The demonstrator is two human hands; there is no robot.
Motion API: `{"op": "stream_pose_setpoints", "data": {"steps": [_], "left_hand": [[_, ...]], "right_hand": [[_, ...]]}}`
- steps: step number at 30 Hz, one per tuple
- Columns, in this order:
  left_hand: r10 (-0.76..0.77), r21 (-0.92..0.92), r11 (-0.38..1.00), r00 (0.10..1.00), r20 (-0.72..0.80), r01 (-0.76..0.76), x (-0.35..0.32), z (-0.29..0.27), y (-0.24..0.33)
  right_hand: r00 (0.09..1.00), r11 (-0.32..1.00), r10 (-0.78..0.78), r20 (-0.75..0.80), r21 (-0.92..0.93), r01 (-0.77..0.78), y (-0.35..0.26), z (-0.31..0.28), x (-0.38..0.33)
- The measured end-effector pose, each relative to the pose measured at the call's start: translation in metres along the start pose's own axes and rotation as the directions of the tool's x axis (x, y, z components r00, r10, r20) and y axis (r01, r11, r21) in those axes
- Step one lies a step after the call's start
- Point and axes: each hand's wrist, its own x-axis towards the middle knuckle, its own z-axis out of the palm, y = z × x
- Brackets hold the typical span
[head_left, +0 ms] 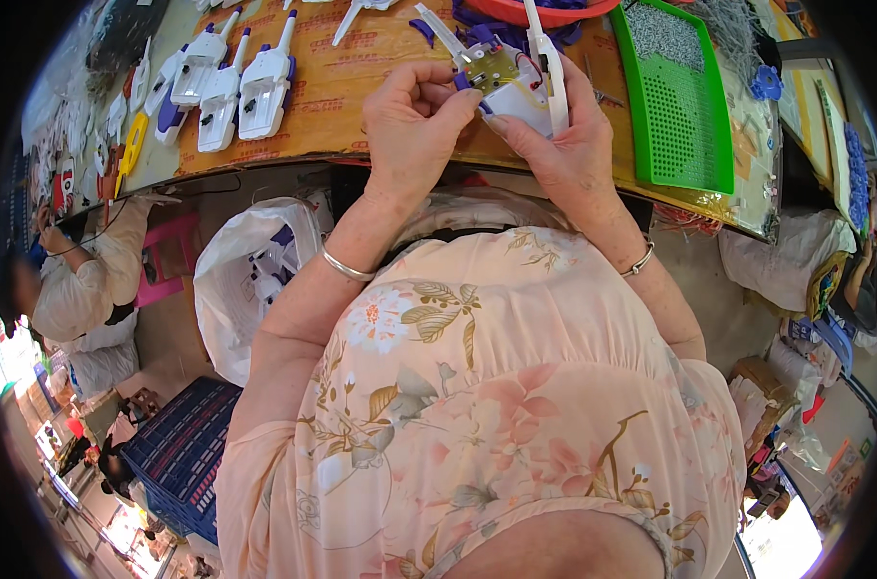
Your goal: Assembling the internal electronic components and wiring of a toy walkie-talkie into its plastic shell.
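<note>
Over the table's near edge, my two hands hold an opened white plastic casing with purple parts. A yellowish-green circuit board with thin red wires shows in it. My right hand is closed around the casing's right side, its thumb along the near edge. The fingers of my left hand are pinched at the left side, by a purple piece; whether they grip something small there is hidden. Farther left lie several similar white casings with purple trim and long narrow ends.
A green perforated tray with small metal pieces stands on the right. A red basin sits at the far edge. Left are a yellow-handled tool and another person. Below stand a white sack and blue crates.
</note>
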Motion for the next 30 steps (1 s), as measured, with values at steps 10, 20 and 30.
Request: {"op": "stream_pose_setpoints", "data": {"steps": [10, 20, 30], "left_hand": [[0.073, 0.124, 0.99, 0.997, 0.004, -0.073, 0.0, -0.003, -0.005], [-0.222, -0.156, 0.962, 0.974, 0.033, 0.225, -0.002, -0.005, 0.007], [-0.289, -0.199, 0.936, 0.956, 0.04, 0.291, 0.003, -0.004, 0.005]], "right_hand": [[1.0, 0.996, -0.03, -0.006, -0.086, 0.03, -0.001, -0.001, -0.001], [0.997, 0.987, -0.078, 0.01, -0.139, 0.079, 0.002, 0.0, -0.003], [0.994, 0.972, -0.111, 0.016, -0.207, 0.112, 0.002, 0.0, -0.003]]}}
